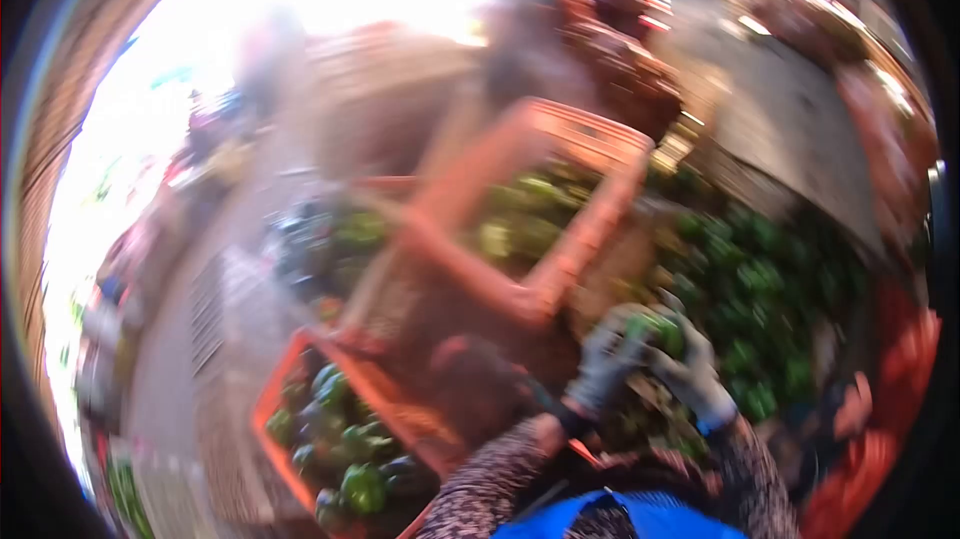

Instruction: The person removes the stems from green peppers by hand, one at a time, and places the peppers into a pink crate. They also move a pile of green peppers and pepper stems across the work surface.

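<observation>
Both gloved hands meet round one green pepper [664, 333]: the left hand [606, 359] curls in from nine o'clock of it, the right hand [695, 369] from four, fingers bent close over its sides. Blur hides how firm either grip is, and I cannot tell which hand bears the weight.

The likeliest fault is a drop. A pepper's skin is smooth and the gloves may slide on it, so if one hand lets go before the other has it securely, it could slip out. The heap [745, 289] lies at two to three o'clock, and a fallen pepper could get lost among its like there.

The far crate [535, 301], toward ten and eleven o'clock, has peppers inside; its raised rim could catch a wrist or knock the pepper loose if a hand crosses too low. The near crate [275, 409], at eight o'clock, also contains peppers, and a careless toss into either could bruise fruit. Squeezing too hard between two palms might crack the pepper's wall.
</observation>
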`<state>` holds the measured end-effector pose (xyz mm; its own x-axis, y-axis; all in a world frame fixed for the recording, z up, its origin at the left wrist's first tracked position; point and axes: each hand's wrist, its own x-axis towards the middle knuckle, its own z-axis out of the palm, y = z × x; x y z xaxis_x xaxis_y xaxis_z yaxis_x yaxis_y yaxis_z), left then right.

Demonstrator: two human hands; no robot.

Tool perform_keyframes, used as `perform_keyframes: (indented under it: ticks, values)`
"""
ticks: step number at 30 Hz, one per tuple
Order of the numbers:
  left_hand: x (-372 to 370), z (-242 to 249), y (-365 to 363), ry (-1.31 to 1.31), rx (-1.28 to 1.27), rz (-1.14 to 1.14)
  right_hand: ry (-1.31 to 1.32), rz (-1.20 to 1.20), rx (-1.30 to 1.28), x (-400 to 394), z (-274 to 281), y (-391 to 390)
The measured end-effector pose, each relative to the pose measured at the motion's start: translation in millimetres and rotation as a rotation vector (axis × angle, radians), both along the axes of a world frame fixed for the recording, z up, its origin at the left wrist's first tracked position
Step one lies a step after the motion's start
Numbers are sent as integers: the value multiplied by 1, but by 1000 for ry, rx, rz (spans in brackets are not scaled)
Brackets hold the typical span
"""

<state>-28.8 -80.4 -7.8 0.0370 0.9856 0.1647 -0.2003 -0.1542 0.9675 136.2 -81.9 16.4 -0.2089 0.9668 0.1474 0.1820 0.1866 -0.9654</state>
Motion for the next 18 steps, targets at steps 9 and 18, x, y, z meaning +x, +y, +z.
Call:
perform_keyframes:
  ticks: [9,18]
  values:
    - [9,1,6,-271,-431,-187,250,243,-466,49,-20,-2]
    - [-10,-38,43,-616,-337,-168,727,233,-719,30,-45,10]
